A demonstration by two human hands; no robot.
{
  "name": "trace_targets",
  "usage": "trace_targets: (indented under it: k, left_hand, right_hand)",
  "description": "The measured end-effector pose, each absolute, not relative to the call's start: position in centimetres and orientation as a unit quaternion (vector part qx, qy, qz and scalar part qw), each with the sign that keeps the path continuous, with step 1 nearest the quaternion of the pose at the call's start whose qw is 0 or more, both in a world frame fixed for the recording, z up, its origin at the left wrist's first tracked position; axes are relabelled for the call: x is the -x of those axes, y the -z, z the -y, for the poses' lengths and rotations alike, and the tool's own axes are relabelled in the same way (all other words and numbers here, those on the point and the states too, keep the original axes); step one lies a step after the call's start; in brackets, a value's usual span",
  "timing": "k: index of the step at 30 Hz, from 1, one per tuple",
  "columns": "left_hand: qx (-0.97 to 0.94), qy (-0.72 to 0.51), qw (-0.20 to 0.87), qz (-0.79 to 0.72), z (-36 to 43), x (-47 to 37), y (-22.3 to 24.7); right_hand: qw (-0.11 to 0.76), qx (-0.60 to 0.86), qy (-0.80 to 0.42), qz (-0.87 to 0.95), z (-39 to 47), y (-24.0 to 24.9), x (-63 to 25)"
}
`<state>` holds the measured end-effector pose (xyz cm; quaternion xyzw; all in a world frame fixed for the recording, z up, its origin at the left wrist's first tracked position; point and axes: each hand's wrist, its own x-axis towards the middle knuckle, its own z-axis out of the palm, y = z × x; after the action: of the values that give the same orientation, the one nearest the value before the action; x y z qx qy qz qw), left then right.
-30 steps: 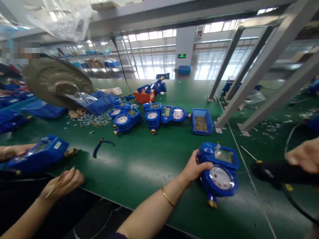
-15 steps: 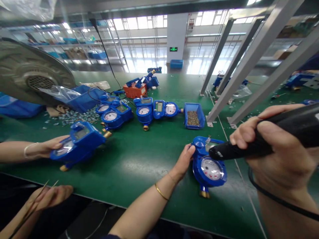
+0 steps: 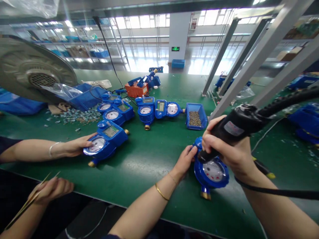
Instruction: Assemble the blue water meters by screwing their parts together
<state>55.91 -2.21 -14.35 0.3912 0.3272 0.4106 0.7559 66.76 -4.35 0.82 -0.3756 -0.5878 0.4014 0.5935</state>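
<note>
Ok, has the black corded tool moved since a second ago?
Yes, leftward relative to the blue parts bin: the black corded tool was right of the water meter; now its tip overlaps the meter in view.

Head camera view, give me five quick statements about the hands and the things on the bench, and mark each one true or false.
1. The wearer's right hand holds a black corded power tool. True.
2. The wearer's left hand holds the tweezers. False: it grips the side of a blue water meter; a co-worker's hand holds the tweezers.
3. The small blue bin contains small metal pieces. True.
4. The orange box lies at the bench's near edge. False: it stands farther back, behind the row of meters.
5. The exit sign on the pillar glows red. False: it glows green.
</note>
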Motion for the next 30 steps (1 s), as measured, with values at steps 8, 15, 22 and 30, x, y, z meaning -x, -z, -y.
trace_targets:
  k: [8, 15, 22, 30]
  left_hand:
    - [-0.375, -0.419, 0.756, -0.335, 2.6, -55.7, 14.6]
    - [-0.372, -0.446, 0.736, -0.346, 3.1, -55.8, 14.9]
    - [-0.363, -0.450, 0.742, -0.339, 3.1, -55.9, 14.9]
    - [-0.360, -0.444, 0.746, -0.342, 2.9, -56.0, 14.9]
  right_hand:
    - [0.568, 0.321, -0.469, 0.595, 4.5, 0.0, -67.7]
    - [0.628, 0.429, -0.342, 0.552, 5.2, 0.4, -66.3]
    - [0.634, 0.429, -0.343, 0.544, 5.3, -0.3, -66.2]
    - [0.648, 0.425, -0.331, 0.538, 6.0, -0.5, -66.3]
